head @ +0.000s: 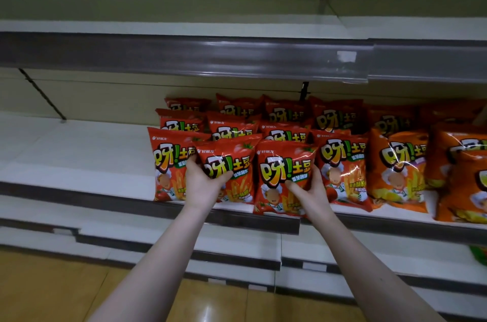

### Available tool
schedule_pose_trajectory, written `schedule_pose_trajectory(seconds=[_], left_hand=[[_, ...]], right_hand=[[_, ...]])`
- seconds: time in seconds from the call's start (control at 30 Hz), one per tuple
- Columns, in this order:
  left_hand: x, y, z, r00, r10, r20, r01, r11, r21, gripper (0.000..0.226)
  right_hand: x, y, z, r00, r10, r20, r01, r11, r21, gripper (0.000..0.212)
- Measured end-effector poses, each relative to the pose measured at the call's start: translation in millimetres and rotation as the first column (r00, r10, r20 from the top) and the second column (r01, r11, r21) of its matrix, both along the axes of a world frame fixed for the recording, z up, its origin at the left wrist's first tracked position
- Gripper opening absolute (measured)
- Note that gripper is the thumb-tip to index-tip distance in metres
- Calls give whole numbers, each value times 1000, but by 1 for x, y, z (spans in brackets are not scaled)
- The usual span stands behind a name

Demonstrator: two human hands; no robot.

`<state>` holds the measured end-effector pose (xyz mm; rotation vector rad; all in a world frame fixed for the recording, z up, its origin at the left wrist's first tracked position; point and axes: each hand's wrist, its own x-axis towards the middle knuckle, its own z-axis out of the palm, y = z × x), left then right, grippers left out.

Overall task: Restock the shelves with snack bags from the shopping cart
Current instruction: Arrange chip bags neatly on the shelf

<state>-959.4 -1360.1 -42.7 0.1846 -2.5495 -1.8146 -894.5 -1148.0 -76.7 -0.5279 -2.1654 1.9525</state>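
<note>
Supermarket shelving fills the view: cream back panels, white shelves with grey price rails, and a yellow wood-look floor (52,290) below. On the middle shelf (79,158), rows of red snack bags (284,113) stand upright, with orange bags (395,171) just beside them on the right.

Two bare arms reach forward. The left hand (201,182) holds a red bag (237,161) by its left edge, its grip clamped, thumb across the front and fingers behind. The right hand (311,190) holds a second red bag (282,169) by its lower right edge in the same clamped grip. Both bags are upright at the shelf's front lip, side by side and touching, in front of the stocked rows. The shopping cart is out of view.

To place them well, each bag's base probably needs to sit fully on the shelf, leaning against the row behind, label forward. The hands should let go only once each bag stands alone. The second bag's bottom appears to overhang the rail, so it could tip off.
</note>
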Motion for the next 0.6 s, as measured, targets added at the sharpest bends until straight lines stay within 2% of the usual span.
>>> schedule_pose_trajectory(seconds=[0.23, 0.37, 0.53, 0.6], left_hand=[[23, 8, 8, 990, 123, -74, -129, 987, -92, 88], [45, 21, 21, 969, 177, -172, -205, 965, -161, 80], [68, 45, 34, 966, 124, -229, -156, 980, -125, 71], [75, 54, 38, 966, 78, -245, -104, 990, -93, 65]], right_hand=[[12, 9, 4, 998, 3, -67, -5, 1000, -18, 93], [21, 10, 12, 995, 27, -98, -31, 999, -42, 88], [38, 14, 17, 993, -8, -114, 3, 999, -42, 84], [48, 15, 21, 990, -41, -132, 34, 998, -54, 76]])
